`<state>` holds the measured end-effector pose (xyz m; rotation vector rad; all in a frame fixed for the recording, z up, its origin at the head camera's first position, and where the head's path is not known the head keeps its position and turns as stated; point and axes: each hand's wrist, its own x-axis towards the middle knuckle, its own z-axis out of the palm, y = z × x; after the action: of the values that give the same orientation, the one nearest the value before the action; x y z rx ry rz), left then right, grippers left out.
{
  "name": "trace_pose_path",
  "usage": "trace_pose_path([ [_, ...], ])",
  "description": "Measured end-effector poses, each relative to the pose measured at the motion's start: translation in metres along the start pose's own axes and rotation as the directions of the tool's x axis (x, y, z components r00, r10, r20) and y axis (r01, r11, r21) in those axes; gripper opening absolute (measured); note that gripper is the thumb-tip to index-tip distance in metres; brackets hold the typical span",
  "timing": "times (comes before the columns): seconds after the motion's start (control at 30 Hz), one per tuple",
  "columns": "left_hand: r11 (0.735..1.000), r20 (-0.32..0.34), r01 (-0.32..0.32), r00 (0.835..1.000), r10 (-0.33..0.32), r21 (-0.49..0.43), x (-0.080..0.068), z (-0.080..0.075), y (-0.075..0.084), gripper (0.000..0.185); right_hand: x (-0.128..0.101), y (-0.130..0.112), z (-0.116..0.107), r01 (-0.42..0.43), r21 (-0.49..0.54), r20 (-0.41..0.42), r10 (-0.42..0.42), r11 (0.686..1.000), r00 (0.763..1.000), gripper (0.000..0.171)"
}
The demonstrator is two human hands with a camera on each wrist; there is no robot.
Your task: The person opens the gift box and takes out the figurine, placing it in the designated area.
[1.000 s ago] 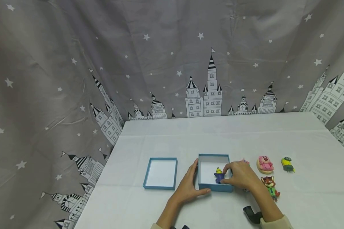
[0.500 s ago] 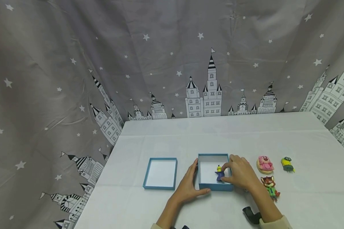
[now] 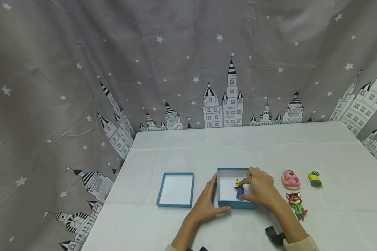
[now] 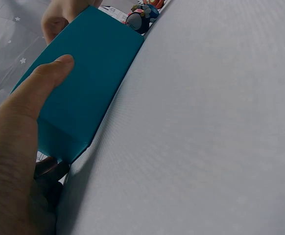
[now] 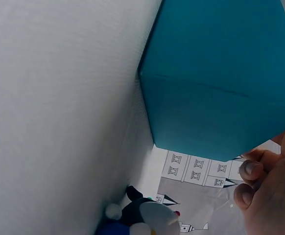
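- Looking at the head view, your right hand (image 3: 262,191) is over the right side of the teal box (image 3: 235,204), and its grip is pinching a little blue and yellow figure (image 3: 238,188) between thumb and fingertips.
- That figure sits inside the box, toward the right half of its white floor; you can't really tell if it's resting on the bottom or held just above it.
- Your left hand (image 3: 207,204) is steadying the box: fingers straight along the left wall, thumb flat along the front wall. The left wrist view shows the same thing, with your thumb (image 4: 42,85) pressed on the teal side, so that grip is spread and bracing, not curled round anything.
- The box's lid (image 3: 176,190) lies open side up on the table (image 3: 226,146), just left of the box, not touching it.
- To the right of the box you've got a pink bear figure (image 3: 290,180), a yellow minion-type figure (image 3: 315,179) lying further right, and a fox figure (image 3: 296,204) lying nearer to you, right beside your right forearm.
- A bit of another small pinkish toy (image 3: 271,178) peeks out behind your right hand, too hidden to make out.
- From the right wrist view you get the box's outer corner (image 5: 216,83) and a dark, blurry round-headed toy (image 5: 142,215) low in the frame.
- Behind it all hangs a grey curtain (image 3: 113,69) with stars and castles.
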<state>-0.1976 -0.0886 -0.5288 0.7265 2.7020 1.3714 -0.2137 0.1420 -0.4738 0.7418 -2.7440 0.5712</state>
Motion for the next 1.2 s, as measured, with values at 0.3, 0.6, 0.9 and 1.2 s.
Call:
trace_pose_path([
  [0.3,1.0,-0.001,0.005,1.0,-0.005,0.013,0.0001,0.0001,-0.0006,0.111,0.0001,-0.0015,0.0005,-0.006,0.069,0.029,0.004,0.998,1.0,0.035],
  [0.6,1.0,-0.002,0.009,1.0,-0.009,0.011,0.0,0.0007,-0.0008,0.112,-0.0012,0.0019,0.0011,0.009,0.06,0.008,-0.01,0.998,1.0,0.032],
  [0.9,1.0,-0.004,0.011,1.0,-0.01,0.025,0.0004,0.001,-0.0005,0.112,-0.0002,0.002,-0.0004,0.038,0.022,0.031,-0.039,0.999,0.999,0.03],
  [1.2,0.999,-0.002,-0.008,1.0,0.008,0.031,0.0009,-0.0003,0.0022,0.111,0.0011,0.0028,0.0017,0.045,0.017,0.027,-0.045,0.999,0.999,0.03],
])
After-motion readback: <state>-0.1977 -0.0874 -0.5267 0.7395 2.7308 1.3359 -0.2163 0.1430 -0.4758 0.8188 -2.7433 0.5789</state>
